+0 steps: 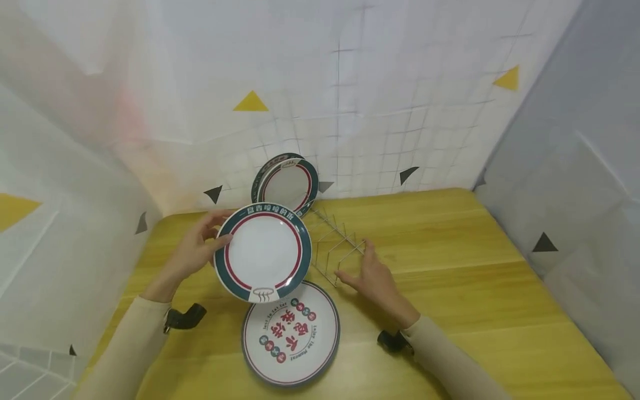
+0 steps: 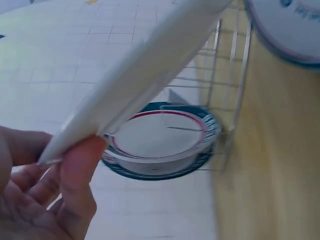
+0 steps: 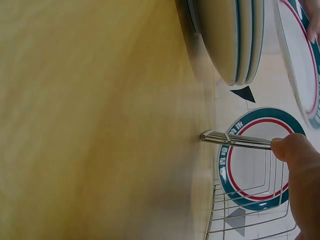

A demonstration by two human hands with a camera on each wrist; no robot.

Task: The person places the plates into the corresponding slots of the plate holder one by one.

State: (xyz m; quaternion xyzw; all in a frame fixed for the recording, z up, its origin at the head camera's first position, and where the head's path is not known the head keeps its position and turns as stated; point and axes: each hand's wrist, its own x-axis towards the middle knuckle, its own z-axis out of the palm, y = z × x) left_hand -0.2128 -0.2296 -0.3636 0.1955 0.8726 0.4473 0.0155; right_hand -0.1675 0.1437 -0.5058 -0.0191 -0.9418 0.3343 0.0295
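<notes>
My left hand [image 1: 197, 247] pinches the left edge of a white plate [image 1: 262, 253] with a green rim and red ring, thumb on its face. The plate is tilted, raised above a stack of plates [image 1: 291, 339]; the top one bears red lettering. With spread thumb and index finger, my right hand [image 1: 375, 278] grips the near right end of a wire dish rack [image 1: 345, 239]. In the right wrist view the thumb [image 3: 295, 155] rests at the rack's wires. Two plates [image 1: 287, 183] stand on edge at the rack's far left end. The held plate hides part of the rack.
All this is on a yellow wooden table [image 1: 450, 266]. White sheeting with yellow and black triangles and a grid pattern forms a back wall [image 1: 380, 111] and side walls. Dark wrist straps [image 1: 185, 318] sit at both sleeves.
</notes>
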